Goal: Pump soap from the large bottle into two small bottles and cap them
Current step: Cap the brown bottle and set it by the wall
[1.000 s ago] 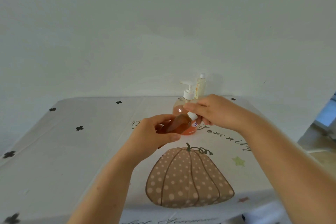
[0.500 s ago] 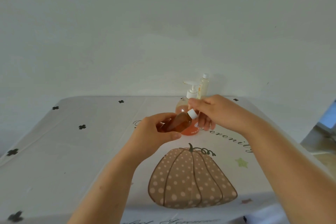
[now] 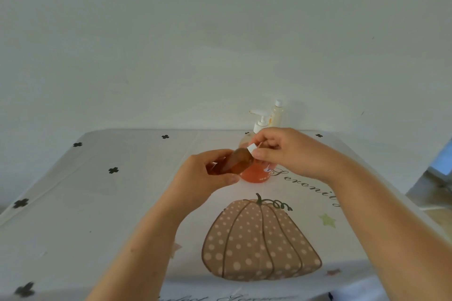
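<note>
We hold the small amber bottle [image 3: 238, 163] tilted above the tabletop [image 3: 122, 203], the left hand [image 3: 210, 175] grip wrapped round its body to steady it; the right hand [image 3: 289, 151] grip pinches its white cap [image 3: 251, 148], presumably to turn it; the large pump bottle [image 3: 254, 175] stands just behind.
</note>
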Available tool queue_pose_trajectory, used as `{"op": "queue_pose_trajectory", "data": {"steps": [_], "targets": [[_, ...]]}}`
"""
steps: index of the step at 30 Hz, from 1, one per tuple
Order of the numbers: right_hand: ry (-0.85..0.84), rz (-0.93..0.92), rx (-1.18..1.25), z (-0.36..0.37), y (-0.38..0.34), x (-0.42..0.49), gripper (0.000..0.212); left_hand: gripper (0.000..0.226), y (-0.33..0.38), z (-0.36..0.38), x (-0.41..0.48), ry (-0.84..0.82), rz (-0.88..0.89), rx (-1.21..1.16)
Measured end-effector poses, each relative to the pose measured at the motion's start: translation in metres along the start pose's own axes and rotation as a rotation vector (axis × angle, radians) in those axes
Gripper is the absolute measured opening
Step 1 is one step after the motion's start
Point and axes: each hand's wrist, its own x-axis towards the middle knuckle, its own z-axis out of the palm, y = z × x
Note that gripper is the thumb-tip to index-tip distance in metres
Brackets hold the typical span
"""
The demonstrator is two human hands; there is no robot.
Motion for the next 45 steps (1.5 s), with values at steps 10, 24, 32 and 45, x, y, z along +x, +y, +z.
{"op": "queue_pose_trajectory", "data": {"steps": [10, 24, 32, 45], "targets": [[0.182, -0.046, -0.041, 0.039, -0.020, 0.026, 0.012, 0.043, -0.009, -0.014, 0.000, 0.191, 0.037, -0.055], [0.309, -0.039, -0.047, 0.072, -0.050, 0.145, 0.017, 0.034, -0.050, -0.072, 0.087, 0.275, -0.156, 0.050], [0.303, 0.225, 0.050, 0.096, -0.023, 0.205, 0.037, 0.040, -0.086, -0.087, 0.144, 0.355, -0.231, -0.009], [0.160, 0.328, 0.134, 0.117, -0.007, 0.239, 0.043, 0.045, -0.100, -0.095, 0.188, 0.338, -0.230, 0.012]]}}
